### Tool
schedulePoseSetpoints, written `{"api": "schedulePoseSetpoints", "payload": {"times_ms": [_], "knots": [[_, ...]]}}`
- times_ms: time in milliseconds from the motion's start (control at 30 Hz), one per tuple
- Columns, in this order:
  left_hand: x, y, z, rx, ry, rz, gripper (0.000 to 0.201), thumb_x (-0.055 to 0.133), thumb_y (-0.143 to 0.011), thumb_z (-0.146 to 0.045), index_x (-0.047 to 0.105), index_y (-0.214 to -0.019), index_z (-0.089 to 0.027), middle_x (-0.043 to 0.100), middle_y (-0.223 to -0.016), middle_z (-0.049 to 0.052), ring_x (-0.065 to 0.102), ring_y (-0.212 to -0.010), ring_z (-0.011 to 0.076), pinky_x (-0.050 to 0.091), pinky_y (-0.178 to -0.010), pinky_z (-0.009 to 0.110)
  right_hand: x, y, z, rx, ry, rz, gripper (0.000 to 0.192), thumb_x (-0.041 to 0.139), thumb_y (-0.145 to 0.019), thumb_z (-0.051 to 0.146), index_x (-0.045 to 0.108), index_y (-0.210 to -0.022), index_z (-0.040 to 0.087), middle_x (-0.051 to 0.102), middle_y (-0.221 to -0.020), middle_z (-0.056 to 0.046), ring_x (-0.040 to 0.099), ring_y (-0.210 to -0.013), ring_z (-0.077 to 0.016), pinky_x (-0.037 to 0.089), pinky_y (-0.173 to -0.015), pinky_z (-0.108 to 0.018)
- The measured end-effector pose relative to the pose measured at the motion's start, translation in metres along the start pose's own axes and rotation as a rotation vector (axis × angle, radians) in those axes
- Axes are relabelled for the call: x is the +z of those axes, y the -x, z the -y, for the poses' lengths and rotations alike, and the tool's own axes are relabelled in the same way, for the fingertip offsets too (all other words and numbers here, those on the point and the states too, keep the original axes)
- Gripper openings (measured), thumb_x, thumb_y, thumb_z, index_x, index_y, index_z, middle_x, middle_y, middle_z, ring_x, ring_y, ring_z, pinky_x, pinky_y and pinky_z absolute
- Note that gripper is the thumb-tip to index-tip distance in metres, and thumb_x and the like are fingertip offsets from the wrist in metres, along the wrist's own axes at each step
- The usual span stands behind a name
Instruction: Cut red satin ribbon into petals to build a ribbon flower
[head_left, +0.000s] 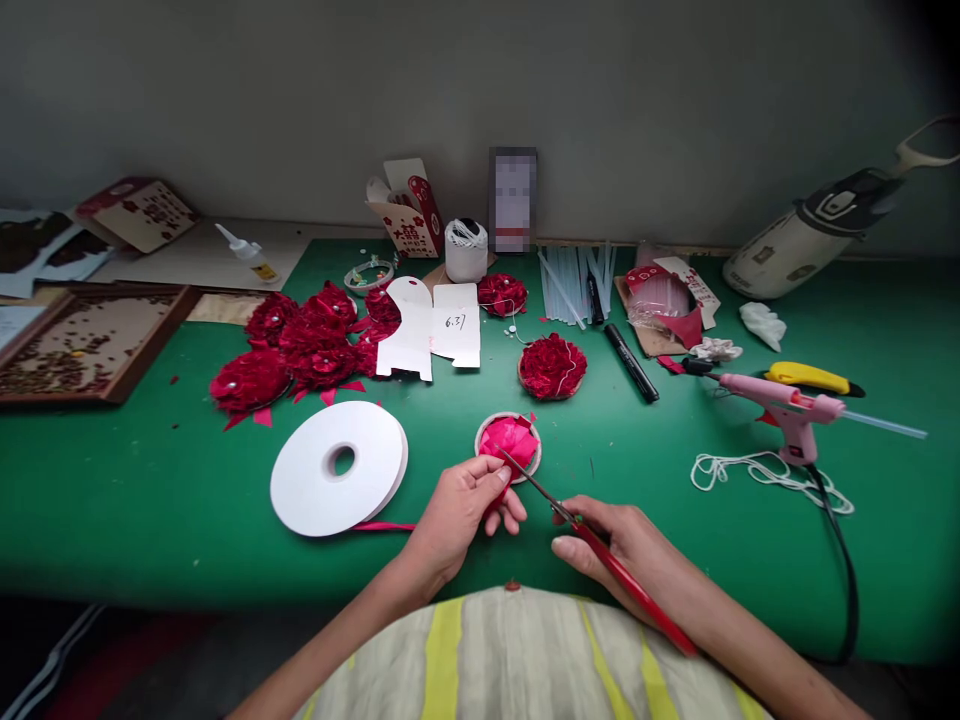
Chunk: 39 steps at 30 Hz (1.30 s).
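My left hand (469,505) pinches the end of a red ribbon (386,526), which trails left to a large white spool (304,480). Red-handled scissors (630,580) are in my right hand (615,540), their blades pointing up and left across my left fingertips. Just beyond the fingers lies a round beige-rimmed base (478,440) with bright pink-red folded ribbon (506,437) in its middle. Part of this base is hidden by my left hand and the blades. Whether the blades touch the ribbon I cannot make out.
Dark red ribbon flowers (319,335) cluster at left, and another flower (553,366) sits behind the base. A pink glue gun (795,405), yellow cutter (814,377) and white cord (739,468) lie at right. Black marker (631,362), glue sticks (562,290) and a bottle (810,235) stand or lie farther back.
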<state>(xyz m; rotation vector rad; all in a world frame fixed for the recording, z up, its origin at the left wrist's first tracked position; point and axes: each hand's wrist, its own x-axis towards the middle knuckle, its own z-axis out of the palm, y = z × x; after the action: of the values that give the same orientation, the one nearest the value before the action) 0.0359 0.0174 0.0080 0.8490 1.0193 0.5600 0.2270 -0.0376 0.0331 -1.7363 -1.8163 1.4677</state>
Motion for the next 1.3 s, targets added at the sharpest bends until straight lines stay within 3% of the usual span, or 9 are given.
{"api": "schedulePoseSetpoints", "payload": {"times_ms": [267,467,633,733,900,1000,1167,1300], "knots": [[-0.002,-0.003,-0.001,-0.046,0.03,-0.027,0.026,0.051,-0.082,-0.039,0.052,-0.077,-0.013,0.063,-0.058,0.004,0.048,-0.042,0.0068,0.025,-0.039,0.018,-0.007,-0.003,0.003,0.03,-0.01,0.013,0.036,0.052,-0.08,0.051,0.064,-0.087,0.018,0.05,-0.059,0.003,0.039,-0.053,-0.0116,0.029,-0.05,-0.021],[-0.004,-0.004,-0.002,-0.088,0.038,-0.047,0.025,0.054,-0.079,-0.039,0.053,-0.075,-0.013,0.062,-0.057,0.003,0.048,-0.042,0.0067,0.025,-0.038,0.018,-0.004,-0.012,-0.011,0.025,0.023,0.02,0.038,0.052,-0.078,0.054,0.063,-0.078,0.018,0.049,-0.055,0.003,0.04,-0.051,-0.0114,0.029,-0.048,-0.021],[-0.01,0.003,-0.004,-0.077,0.06,-0.062,0.014,0.05,-0.081,-0.028,0.052,-0.081,-0.014,0.06,-0.055,0.002,0.046,-0.043,0.0066,0.025,-0.04,0.018,-0.008,-0.014,-0.011,0.009,0.017,0.04,0.039,0.05,-0.08,0.054,0.062,-0.077,0.017,0.05,-0.057,0.003,0.042,-0.054,-0.0113,0.03,-0.05,-0.02],[-0.013,0.008,-0.007,-0.028,0.081,-0.048,0.011,0.049,-0.082,-0.024,0.051,-0.084,-0.014,0.062,-0.062,0.003,0.049,-0.049,0.0073,0.031,-0.045,0.018,-0.014,-0.008,-0.006,0.022,-0.069,0.094,0.039,0.049,-0.081,0.055,0.059,-0.077,0.017,0.05,-0.059,0.003,0.043,-0.054,-0.011,0.032,-0.049,-0.02],[-0.011,0.012,-0.006,0.055,0.115,0.002,0.024,0.054,-0.082,-0.033,0.05,-0.096,-0.013,0.065,-0.078,0.008,0.058,-0.064,0.0132,0.042,-0.06,0.025,-0.025,0.009,0.002,0.088,-0.331,0.251,0.043,0.039,-0.086,0.056,0.056,-0.09,0.018,0.05,-0.06,0.002,0.053,-0.054,-0.0129,0.041,-0.049,-0.021],[-0.008,0.015,-0.004,0.086,0.117,0.013,0.025,0.055,-0.081,-0.035,0.046,-0.093,-0.015,0.065,-0.08,0.008,0.062,-0.068,0.016,0.045,-0.063,0.029,-0.025,0.013,0.006,0.044,-0.3,0.159,0.039,0.043,-0.085,0.053,0.055,-0.097,0.018,0.051,-0.064,0.001,0.052,-0.056,-0.0126,0.043,-0.051,-0.021],[-0.001,0.022,-0.004,0.11,0.078,0.079,0.022,0.052,-0.083,-0.035,0.04,-0.088,-0.018,0.064,-0.075,0.005,0.062,-0.062,0.0151,0.045,-0.058,0.027,-0.004,-0.009,0.016,-0.125,-0.164,-0.206,0.034,0.062,-0.075,0.041,0.053,-0.102,0.021,0.055,-0.066,0.003,0.048,-0.054,-0.0116,0.04,-0.05,-0.021],[0.003,0.027,-0.004,0.11,0.015,0.188,0.021,0.051,-0.084,-0.035,0.04,-0.089,-0.018,0.063,-0.073,0.004,0.062,-0.062,0.0154,0.044,-0.054,0.025,0.014,-0.031,0.029,-0.22,-0.263,-0.291,0.038,0.061,-0.074,0.027,0.05,-0.11,0.021,0.061,-0.074,0.001,0.054,-0.059,-0.0126,0.045,-0.058,-0.023]]}}
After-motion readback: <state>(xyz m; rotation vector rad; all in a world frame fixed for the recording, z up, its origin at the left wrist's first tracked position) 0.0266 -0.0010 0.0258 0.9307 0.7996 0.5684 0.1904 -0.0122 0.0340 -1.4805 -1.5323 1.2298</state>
